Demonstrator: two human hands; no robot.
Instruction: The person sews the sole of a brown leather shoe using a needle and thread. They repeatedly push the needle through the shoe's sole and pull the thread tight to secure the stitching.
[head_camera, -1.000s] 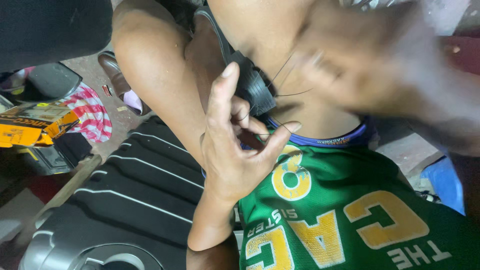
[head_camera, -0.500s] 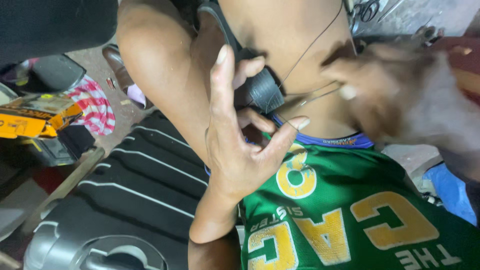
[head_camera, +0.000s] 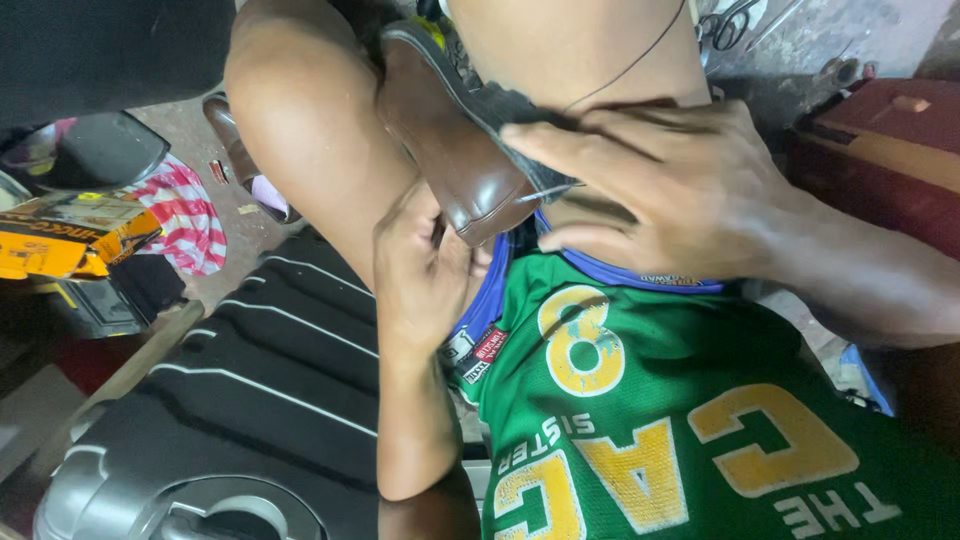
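A brown leather shoe (head_camera: 450, 160) with a black sole is wedged between my bare knees, toe pointing down toward my green jersey. My left hand (head_camera: 420, 275) cups the toe from below and grips it. My right hand (head_camera: 660, 185) presses against the sole edge, its fingers pinching a thin metal needle (head_camera: 545, 192) that pokes into the seam. A dark thread (head_camera: 640, 60) runs up from the sole across my leg.
A black ribbed hard case (head_camera: 250, 380) lies at lower left. On the floor beyond it are a yellow box (head_camera: 70, 240), a red-and-white striped cloth (head_camera: 185, 215) and another brown shoe (head_camera: 235, 150). A dark red box (head_camera: 880, 140) stands at right, with scissors (head_camera: 725, 25) above it.
My left hand, earlier spread open with fingers raised, has closed around the shoe's toe. My right hand has moved left from a blur onto the sole edge with the needle.
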